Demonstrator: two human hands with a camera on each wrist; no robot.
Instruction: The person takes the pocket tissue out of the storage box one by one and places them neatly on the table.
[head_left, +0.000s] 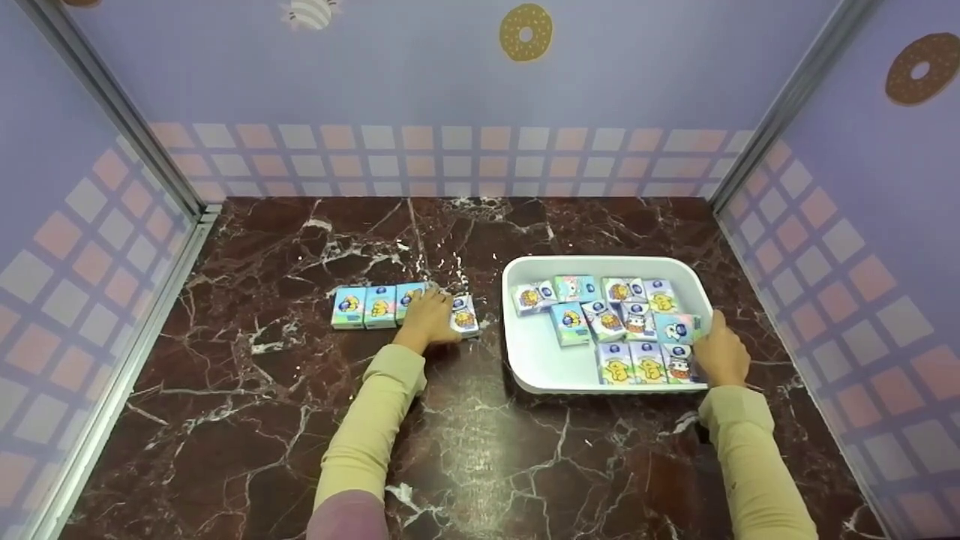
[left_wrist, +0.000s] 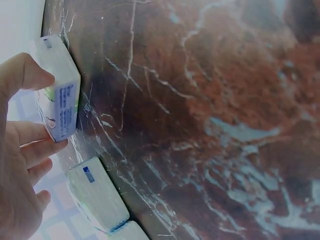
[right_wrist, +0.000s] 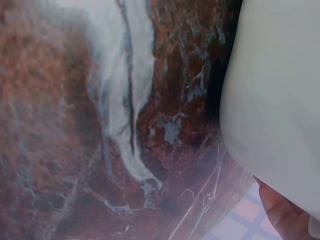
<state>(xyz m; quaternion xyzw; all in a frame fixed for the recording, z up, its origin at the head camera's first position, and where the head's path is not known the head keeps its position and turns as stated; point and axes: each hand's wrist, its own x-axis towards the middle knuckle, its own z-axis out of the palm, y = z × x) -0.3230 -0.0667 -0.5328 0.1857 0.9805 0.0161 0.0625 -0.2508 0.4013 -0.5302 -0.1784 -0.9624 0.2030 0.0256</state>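
Note:
My left hand point(head_left: 429, 319) pinches a small pocket tissue pack point(head_left: 464, 318) on the table, left of a white plastic tub point(head_left: 534, 369). In the left wrist view the thumb and fingers stand on either side of this tissue pack point(left_wrist: 64, 97). A short row of similar packs point(head_left: 349, 307) lies by the same hand, one partly covered by it. My right hand point(head_left: 724, 354) grips the tub's right rim; the right wrist view shows its fingers point(right_wrist: 285, 212) under the edge. Several cartoon-printed tissue packs point(head_left: 616, 365) lie inside the tub, mostly toward its right side.
The dark red marbled tabletop point(head_left: 247, 420) has white veins. Purple panels point(head_left: 420, 82) with checked borders and doughnut pictures enclose it at the back and both sides. Metal rails point(head_left: 112, 97) run along the corners.

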